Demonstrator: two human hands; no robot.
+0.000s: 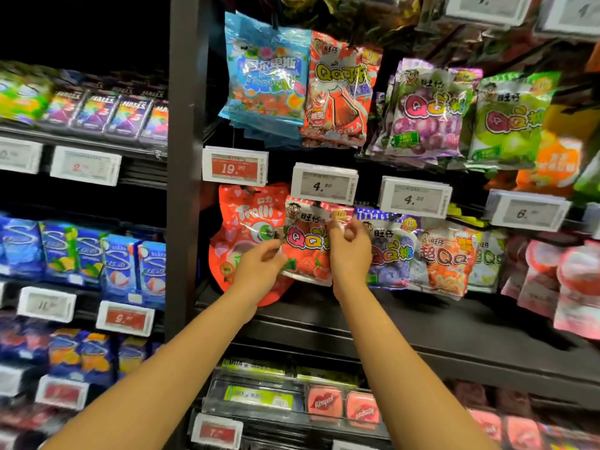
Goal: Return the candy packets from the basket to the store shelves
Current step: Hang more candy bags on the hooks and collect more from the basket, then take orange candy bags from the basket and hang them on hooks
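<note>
While both bare arms reach up toward the middle row of hanging sweets, the strawberry QQ candy packet [305,241] sits between the two hands, directly below the 4.20 price tag [324,187]. The left hand [259,266] meets the packet's left edge at mid-height, its fingers curled in and its fingertips [276,251] pinching that edge. The right hand [349,251] grips the packet's right side, thumb and fingers closed on the upper right corner near a small yellow badge. The packet hangs roughly upright, its top just under the tag; whether it is already on the peg cannot be told, as the tag hides the hook.

Just left of the packet hangs a red Trolli bag [246,241], partly overlapped by the left hand and lying beneath the red 19.90 price tag [234,168]. Just right of it hangs a purple grape QQ packet [393,254], then an orange packet [446,258]. In the row above hang a blue gummy bag [264,73], a red cola QQ packet [341,89], another purple packet [428,108] and a green packet [513,115]. A dark upright post [183,157] divides this bay from the left-hand shelves, which carry blue boxes [123,264] and Halls packs [107,112]. No basket is in view.
</note>
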